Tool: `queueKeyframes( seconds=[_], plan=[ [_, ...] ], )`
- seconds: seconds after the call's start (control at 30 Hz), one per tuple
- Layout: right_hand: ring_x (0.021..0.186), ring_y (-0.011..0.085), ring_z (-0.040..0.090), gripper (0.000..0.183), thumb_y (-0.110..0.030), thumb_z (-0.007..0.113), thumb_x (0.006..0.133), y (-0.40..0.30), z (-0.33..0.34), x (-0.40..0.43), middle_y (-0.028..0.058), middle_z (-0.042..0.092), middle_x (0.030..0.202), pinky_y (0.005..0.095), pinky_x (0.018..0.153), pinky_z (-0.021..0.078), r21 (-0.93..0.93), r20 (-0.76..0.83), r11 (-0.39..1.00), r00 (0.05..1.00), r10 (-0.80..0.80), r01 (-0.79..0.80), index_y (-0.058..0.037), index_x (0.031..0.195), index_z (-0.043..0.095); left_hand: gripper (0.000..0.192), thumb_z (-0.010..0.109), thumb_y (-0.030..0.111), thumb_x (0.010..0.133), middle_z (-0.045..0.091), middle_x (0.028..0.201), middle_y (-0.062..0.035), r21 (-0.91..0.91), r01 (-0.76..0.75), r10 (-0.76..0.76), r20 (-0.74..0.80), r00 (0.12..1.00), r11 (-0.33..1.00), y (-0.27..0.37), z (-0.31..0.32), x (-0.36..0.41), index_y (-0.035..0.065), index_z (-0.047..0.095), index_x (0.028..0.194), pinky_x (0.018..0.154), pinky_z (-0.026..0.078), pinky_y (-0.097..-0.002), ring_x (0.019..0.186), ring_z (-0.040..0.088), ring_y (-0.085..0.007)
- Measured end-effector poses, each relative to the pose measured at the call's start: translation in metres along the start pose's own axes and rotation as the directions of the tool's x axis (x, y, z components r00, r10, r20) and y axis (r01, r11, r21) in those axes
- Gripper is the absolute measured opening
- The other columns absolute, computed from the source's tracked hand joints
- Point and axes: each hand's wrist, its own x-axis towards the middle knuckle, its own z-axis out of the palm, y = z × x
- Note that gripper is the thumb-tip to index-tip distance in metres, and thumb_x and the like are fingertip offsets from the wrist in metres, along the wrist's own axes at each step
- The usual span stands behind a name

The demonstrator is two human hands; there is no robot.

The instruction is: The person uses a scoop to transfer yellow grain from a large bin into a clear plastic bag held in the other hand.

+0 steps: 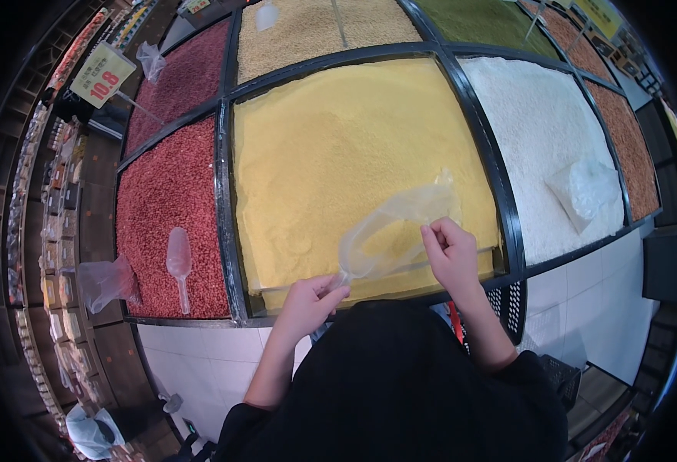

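A clear plastic bag [396,202] is stretched between my two hands above a bin of fine yellow grain [338,138]. My left hand [312,303] pinches one end of the bag near the bin's front edge. My right hand [452,251] grips the bag's edge on the right, its fingers curled. Between the hands the film forms a loop, and the yellow grain shows through it. The bag's far end reaches over the grain; I cannot tell whether it touches.
Black dividers [227,219] separate the bins. Red peanuts [159,190] at left bear a clear scoop [179,257], beside another plastic bag [107,283]. At right, white grain [540,133] holds a clear plastic bag [585,193]. A price sign [103,75] stands at left; a black basket [506,312] is below.
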Motion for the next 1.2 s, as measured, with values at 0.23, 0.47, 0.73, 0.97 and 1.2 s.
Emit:
queueKeyframes(
  seconds=[0.23,0.47,0.73,0.97,1.2],
  plan=[
    [0.048,0.0124,0.041,0.019,-0.009,0.072,0.098,0.0,0.001,0.0,0.0061,0.044,0.056,0.0306,0.049,0.0342,0.008,-0.001,1.0,1.0,0.001,-0.001,-0.0003,0.084,0.062,0.027,0.075,0.016,0.1,0.06,0.07,0.0047,0.039,-0.024,0.025,-0.025,0.999,0.999,-0.006,0.001,0.001,-0.0017,0.076,0.12,0.056,0.042,-0.0224,0.062,0.052,-0.0029],
    [0.048,0.014,0.042,0.02,-0.009,0.072,0.098,-0.001,0.001,0.0,0.0069,0.045,0.056,0.0315,0.049,0.0346,-0.012,0.002,1.0,1.0,-0.004,0.004,-0.0004,0.083,0.062,0.031,0.074,0.016,0.1,0.058,0.07,0.0058,0.166,-0.075,0.082,-0.036,0.996,0.983,-0.01,-0.002,0.001,-0.0021,0.074,0.125,0.057,0.04,-0.022,0.064,0.048,-0.0019],
    [0.048,0.0147,0.042,0.021,-0.01,0.073,0.098,-0.002,0.003,0.001,0.0072,0.046,0.056,0.0321,0.049,0.0348,-0.008,0.002,1.0,1.0,-0.006,0.006,-0.0008,0.083,0.062,0.032,0.075,0.016,0.099,0.058,0.07,0.0053,0.187,-0.1,0.109,-0.039,0.993,0.977,-0.011,-0.002,0.002,-0.002,0.074,0.125,0.058,0.039,-0.0229,0.063,0.046,-0.0024],
    [0.048,0.0142,0.042,0.02,-0.01,0.073,0.098,0.0,0.004,0.002,0.0071,0.046,0.056,0.032,0.049,0.0347,0.001,0.002,1.0,1.0,-0.001,0.001,-0.0008,0.083,0.062,0.034,0.077,0.02,0.096,0.055,0.064,0.0017,0.301,-0.104,0.132,-0.074,0.988,0.948,-0.002,-0.001,0.002,-0.0002,0.075,0.124,0.057,0.039,-0.026,0.06,0.045,-0.0047],
    [0.048,0.0135,0.043,0.02,-0.01,0.072,0.098,0.002,0.005,0.003,0.0069,0.047,0.056,0.0313,0.049,0.0349,0.001,0.011,1.0,1.0,-0.003,0.003,-0.0007,0.083,0.063,0.037,0.079,0.023,0.094,0.052,0.06,-0.0028,0.352,-0.109,0.149,-0.087,0.985,0.929,0.0,0.0,0.003,0.001,0.075,0.123,0.056,0.04,-0.0285,0.058,0.046,-0.0077]
  ],
)
